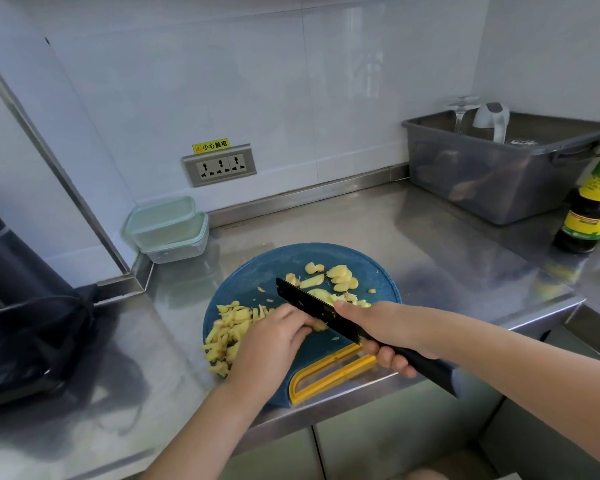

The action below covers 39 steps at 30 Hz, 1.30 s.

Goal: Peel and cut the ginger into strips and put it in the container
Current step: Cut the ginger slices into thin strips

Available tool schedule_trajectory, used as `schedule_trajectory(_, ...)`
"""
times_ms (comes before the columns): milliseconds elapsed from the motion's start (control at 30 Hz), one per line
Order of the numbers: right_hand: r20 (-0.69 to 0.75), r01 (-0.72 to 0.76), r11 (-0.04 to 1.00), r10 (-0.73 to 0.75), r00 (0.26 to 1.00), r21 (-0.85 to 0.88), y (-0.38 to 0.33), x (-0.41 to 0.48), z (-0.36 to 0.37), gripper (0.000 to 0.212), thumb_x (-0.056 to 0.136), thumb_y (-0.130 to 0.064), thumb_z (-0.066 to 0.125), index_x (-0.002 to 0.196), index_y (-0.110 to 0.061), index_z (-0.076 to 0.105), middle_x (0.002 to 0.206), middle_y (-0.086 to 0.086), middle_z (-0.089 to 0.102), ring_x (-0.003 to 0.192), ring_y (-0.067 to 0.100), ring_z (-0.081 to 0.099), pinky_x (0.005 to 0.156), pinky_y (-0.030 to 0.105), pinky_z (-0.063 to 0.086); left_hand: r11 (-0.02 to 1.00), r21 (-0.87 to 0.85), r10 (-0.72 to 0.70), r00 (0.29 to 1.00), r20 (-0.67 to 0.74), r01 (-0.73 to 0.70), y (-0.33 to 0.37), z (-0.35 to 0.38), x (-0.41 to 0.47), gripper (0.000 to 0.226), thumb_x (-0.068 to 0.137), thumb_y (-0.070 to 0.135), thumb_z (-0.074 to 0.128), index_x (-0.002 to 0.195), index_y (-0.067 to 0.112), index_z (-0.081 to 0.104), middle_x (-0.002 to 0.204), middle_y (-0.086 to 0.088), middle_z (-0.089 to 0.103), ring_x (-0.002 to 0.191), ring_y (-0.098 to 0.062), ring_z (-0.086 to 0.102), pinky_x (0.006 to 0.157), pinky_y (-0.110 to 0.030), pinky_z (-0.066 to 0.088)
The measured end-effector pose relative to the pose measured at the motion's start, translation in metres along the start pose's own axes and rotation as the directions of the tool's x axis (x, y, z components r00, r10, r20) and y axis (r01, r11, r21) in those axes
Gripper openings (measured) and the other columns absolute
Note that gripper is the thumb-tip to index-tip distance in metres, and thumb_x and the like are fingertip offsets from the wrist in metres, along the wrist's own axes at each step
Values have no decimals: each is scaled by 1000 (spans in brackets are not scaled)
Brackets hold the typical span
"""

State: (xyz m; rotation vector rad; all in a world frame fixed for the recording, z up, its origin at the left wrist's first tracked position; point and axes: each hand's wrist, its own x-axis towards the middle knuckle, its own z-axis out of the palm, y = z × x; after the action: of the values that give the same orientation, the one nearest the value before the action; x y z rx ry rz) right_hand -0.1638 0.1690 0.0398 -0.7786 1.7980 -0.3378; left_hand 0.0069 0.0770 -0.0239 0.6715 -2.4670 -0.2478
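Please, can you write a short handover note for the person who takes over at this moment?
Right hand grips the knife, blade over the cutting board. Left hand holds a ginger piece against the blade with curled fingers.
Done: a pile of strips lies at the board's left.
To do: slices at the far side need cutting; all goes into the stacked containers in the back corner, no ginger visible in them.

Two containers, one knife, one cutting board, one bottle, one bin.
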Motion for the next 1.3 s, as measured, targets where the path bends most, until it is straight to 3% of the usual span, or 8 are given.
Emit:
schedule_trajectory(100, 9, -15, 1000, 15, 1000, 8, 2, -2, -1, 67, 82, -81, 31, 57, -19, 40, 43, -6, 39, 32, 8, 34, 36, 15, 32, 997, 36, 75, 997, -29, -74, -5, 3, 0, 16, 77, 9, 75, 90, 18, 73, 91, 7, 68, 77, -10, 66, 64, -29, 58)
schedule_trajectory(267, -20, 35, 999, -34, 999, 38, 1, 0, -4, 66, 83, -79, 33, 56, -19, 40, 44, -5, 39, 32, 8, 34, 36, 16, 32, 989, 80, 126, 992, -8, -125, -7, 2, 5, 13, 80, 26, 61, 87, 22, 72, 87, 10, 64, 72, -7, 64, 56, -26, 55)
schedule_trajectory(600, 75, 27, 997, -33, 997, 74, -2, 1, -6, 68, 84, -78, 32, 51, -19, 41, 45, -5, 38, 33, 9, 33, 37, 16, 32, 965, 145, 219, 976, 13, -219, -17, 0, 13, 13, 80, 24, 62, 85, 22, 74, 83, 9, 61, 75, -9, 54, 49, -26, 51)
schedule_trajectory(800, 120, -18, 989, 0, 993, 149, 0, 3, -4, 70, 84, -79, 31, 49, -19, 40, 44, -5, 37, 32, 9, 33, 36, 16, 31, 971, 65, 228, 974, 5, -228, -23, 4, 15, 23, 86, 31, 53, 85, 23, 74, 87, 12, 68, 79, -6, 61, 64, -23, 53)
schedule_trajectory(967, 125, -29, 988, 10, 992, 152, 1, 6, -3, 71, 84, -79, 29, 47, -20, 40, 44, -5, 37, 32, 9, 33, 37, 16, 32, 975, -65, 214, 977, 27, -212, -28, 6, 15, 16, 86, 28, 60, 88, 20, 74, 92, 10, 70, 85, -2, 63, 77, -17, 49)
schedule_trajectory(1133, 124, -49, 987, 29, 992, 156, 1, 8, -2, 71, 84, -80, 29, 48, -20, 39, 45, -4, 35, 33, 10, 31, 37, 17, 31, 973, -114, 205, 979, 9, -203, -31, 10, 12, 8, 83, 21, 68, 88, 18, 74, 93, 8, 70, 87, -2, 63, 79, -17, 49)
schedule_trajectory(1300, 125, -69, 987, 51, 991, 145, -2, 12, -2, 70, 84, -80, 28, 49, -20, 39, 44, -4, 35, 32, 10, 31, 36, 16, 31, 970, -146, 198, 980, -7, -196, -29, 12, 11, 23, 87, 29, 53, 90, 19, 74, 96, 9, 69, 87, -2, 64, 77, -19, 52)
